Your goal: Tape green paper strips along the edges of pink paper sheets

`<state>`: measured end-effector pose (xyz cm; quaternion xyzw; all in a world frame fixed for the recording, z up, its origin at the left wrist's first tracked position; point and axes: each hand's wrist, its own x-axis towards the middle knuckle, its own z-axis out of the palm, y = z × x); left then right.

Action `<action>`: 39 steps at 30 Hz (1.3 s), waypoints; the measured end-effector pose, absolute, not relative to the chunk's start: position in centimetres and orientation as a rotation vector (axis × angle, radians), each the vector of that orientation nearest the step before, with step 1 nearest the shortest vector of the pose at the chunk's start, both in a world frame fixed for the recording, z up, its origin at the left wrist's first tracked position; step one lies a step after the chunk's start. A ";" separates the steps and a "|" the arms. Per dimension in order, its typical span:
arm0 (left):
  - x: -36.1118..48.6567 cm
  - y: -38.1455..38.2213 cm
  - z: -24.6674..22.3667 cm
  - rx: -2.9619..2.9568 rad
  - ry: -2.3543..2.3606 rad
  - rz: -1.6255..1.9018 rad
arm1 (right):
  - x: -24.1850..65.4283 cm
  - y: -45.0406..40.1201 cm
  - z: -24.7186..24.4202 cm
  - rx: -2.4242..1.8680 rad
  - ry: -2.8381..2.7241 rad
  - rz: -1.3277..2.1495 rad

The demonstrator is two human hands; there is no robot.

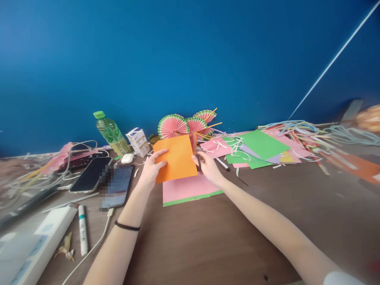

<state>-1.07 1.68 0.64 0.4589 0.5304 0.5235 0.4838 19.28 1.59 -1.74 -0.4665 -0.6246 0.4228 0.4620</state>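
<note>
My left hand (153, 168) pinches the left side of an orange sheet of paper (177, 159), which is held up above the table. In my right hand (208, 166) is a pair of scissors (195, 144), its blades pointing up along the sheet's right edge. Whether the blades are apart I cannot tell. Beneath the orange sheet lies a pink sheet (187, 192) with a green strip along its near edge. Several pleated paper fans (173, 126), pink with green rims, stand behind the orange sheet.
To the right are green sheets (264, 146), paper scraps and a pen (223, 164). At left stand a green-capped bottle (111, 134) and a small box (138, 141), near two phones (90, 174), a marker (83, 229), cables and a white power strip (47, 241).
</note>
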 end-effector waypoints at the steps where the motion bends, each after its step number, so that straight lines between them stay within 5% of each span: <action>1: -1.3 1.7 0.7 1.135 1.310 1.280 | 19.5 1.8 -1.7 -1.130 -1.529 1.099; 11: -4.2 2.3 1.2 1.274 1.696 1.192 | 23.3 2.6 1.4 -1.232 -1.890 1.538; 27: -6.1 2.5 1.0 1.400 1.780 1.319 | 25.7 3.0 2.0 -1.457 -2.504 1.062; 39: -4.6 2.6 1.5 1.126 1.383 1.695 | 22.9 1.5 2.3 -1.049 -2.277 1.610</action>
